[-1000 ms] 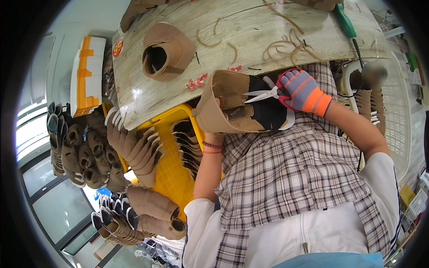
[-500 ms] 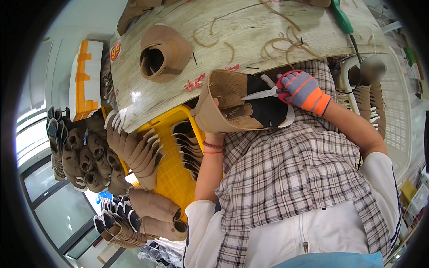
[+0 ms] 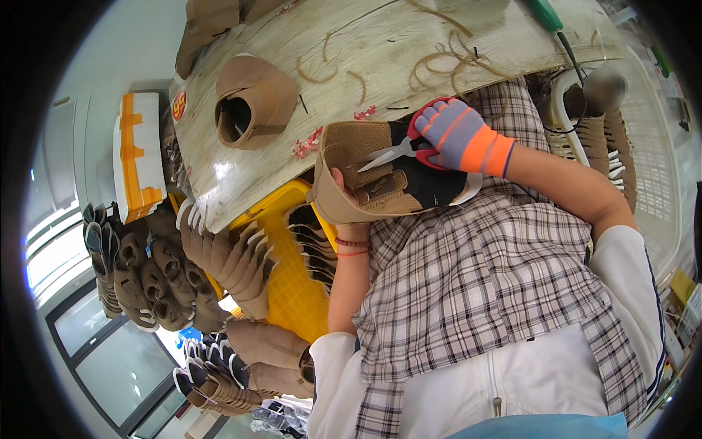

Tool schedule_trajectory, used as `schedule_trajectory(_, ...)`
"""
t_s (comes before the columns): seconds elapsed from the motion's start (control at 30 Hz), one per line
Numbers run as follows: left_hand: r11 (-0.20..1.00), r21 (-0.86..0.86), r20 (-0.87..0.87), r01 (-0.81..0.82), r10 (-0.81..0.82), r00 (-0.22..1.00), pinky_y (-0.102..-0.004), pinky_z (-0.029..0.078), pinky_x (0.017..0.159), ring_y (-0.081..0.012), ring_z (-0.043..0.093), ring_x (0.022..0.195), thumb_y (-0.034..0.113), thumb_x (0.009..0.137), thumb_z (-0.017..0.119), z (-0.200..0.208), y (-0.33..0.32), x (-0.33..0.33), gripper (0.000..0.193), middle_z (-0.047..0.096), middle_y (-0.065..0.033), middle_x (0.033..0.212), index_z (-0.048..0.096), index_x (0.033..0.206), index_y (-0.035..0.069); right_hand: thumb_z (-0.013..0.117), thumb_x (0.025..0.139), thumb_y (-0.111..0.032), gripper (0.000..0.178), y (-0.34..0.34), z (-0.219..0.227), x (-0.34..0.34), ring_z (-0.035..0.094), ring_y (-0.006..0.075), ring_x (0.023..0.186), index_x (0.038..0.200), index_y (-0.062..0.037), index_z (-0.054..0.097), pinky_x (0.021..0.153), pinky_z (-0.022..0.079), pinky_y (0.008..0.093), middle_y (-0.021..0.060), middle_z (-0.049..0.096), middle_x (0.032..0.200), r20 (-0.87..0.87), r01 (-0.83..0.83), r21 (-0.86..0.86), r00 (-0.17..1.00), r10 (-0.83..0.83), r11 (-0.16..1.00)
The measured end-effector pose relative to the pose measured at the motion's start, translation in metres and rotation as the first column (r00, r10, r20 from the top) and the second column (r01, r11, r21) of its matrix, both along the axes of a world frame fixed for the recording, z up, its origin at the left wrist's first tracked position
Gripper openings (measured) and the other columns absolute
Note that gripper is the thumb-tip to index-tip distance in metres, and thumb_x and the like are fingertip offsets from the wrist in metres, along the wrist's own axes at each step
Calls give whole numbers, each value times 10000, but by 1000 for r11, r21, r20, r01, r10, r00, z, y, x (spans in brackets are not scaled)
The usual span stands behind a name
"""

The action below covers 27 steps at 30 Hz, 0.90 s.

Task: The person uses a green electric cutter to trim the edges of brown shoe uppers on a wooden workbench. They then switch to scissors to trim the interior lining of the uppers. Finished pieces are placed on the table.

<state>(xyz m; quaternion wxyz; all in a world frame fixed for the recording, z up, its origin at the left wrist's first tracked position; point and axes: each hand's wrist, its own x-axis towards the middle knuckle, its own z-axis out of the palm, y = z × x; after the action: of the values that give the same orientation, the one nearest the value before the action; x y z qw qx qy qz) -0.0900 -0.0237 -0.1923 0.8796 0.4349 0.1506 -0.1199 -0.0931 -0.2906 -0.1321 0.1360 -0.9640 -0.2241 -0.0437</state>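
Note:
My left hand grips a tan shoe upper near the table's edge. Some of its fingers show inside the upper; the rest are hidden behind it. Brown mesh lining and black lining line the upper, which faces me with its inside. In a grey and orange striped glove, my right hand is closed on the red-handled scissors. Their blades are slightly apart and reach over the brown lining, pointing left. Whether they touch the lining cannot be told.
Another tan upper stands on the wood-patterned table, near loose brown strips. A green-handled tool with a cord lies at the far right. A yellow crate and stacked uppers are at left; a white basket at right.
My right hand has moved left with the scissors, so the blades reach further over the brown lining. The blades look closer together. The whole view has shifted slightly.

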Motion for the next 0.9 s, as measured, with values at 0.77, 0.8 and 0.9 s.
schedule_trajectory(0.77, 995, 86, 47, 50, -54, 997, -380, 469, 944, -209, 542, 1119, 307, 974, 542, 7, -2, -2, 427, 555, -58, 1244, 466, 1326, 78, 710, 743, -321, 274, 13, 8, 7, 647, 228, 805, 943, -137, 671, 718, 497, 341, 58, 672, 835, 0, 6, -56, 1000, -6, 998)
schedule_trajectory(0.8, 992, 119, 50, 49, -55, 997, -376, 469, 943, -210, 543, 1117, 298, 972, 545, 3, 1, -3, 421, 556, -55, 1241, 471, 1320, 74, 706, 744, -321, 260, 16, 8, 8, 650, 228, 796, 932, -144, 675, 715, 497, 342, 56, 673, 824, 7, 16, -82, 1000, -16, 997)
schedule_trajectory(0.9, 927, 373, 159, 31, -97, 982, -359, 473, 930, -207, 549, 1109, 268, 959, 562, -15, 17, -3, 405, 563, -45, 1226, 492, 1301, 64, 693, 757, -363, 289, 10, 4, 6, 635, 248, 770, 927, -134, 648, 698, 489, 358, 53, 651, 799, -78, 32, 3, 996, -32, 999)
